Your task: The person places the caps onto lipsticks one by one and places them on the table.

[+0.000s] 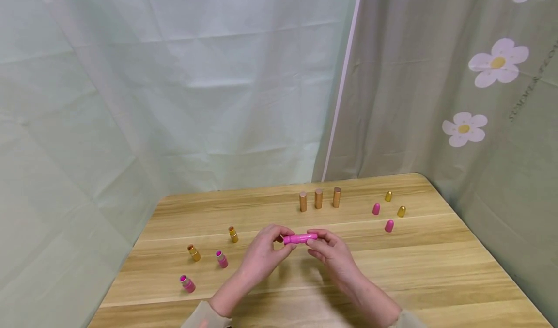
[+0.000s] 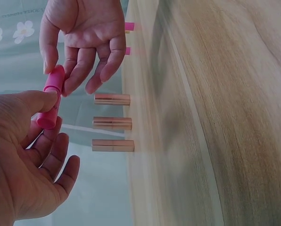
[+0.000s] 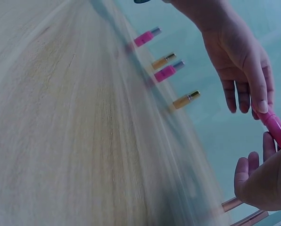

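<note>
A pink lipstick tube [image 1: 300, 239] lies nearly level between my two hands, above the middle of the table. My left hand [image 1: 265, 254] pinches its left end between thumb and fingers. At the tube's other, rounded end, my right hand [image 1: 334, 257] holds on with thumb and fingertips. The left wrist view shows the left thumb along the tube [image 2: 49, 115], a seam ring partway up it. In the right wrist view the right fingers partly cover the tube [image 3: 275, 126].
Open-topped pink lipstick bases [image 1: 188, 284] and gold ones [image 1: 194, 253] stand at left. Three copper tubes [image 1: 318, 199] stand upright at the back. Pink bullet-shaped caps [image 1: 389, 226] and gold caps [image 1: 401, 211] stand at right. Curtains [image 1: 244, 85] hang behind the wooden table [image 1: 436, 270].
</note>
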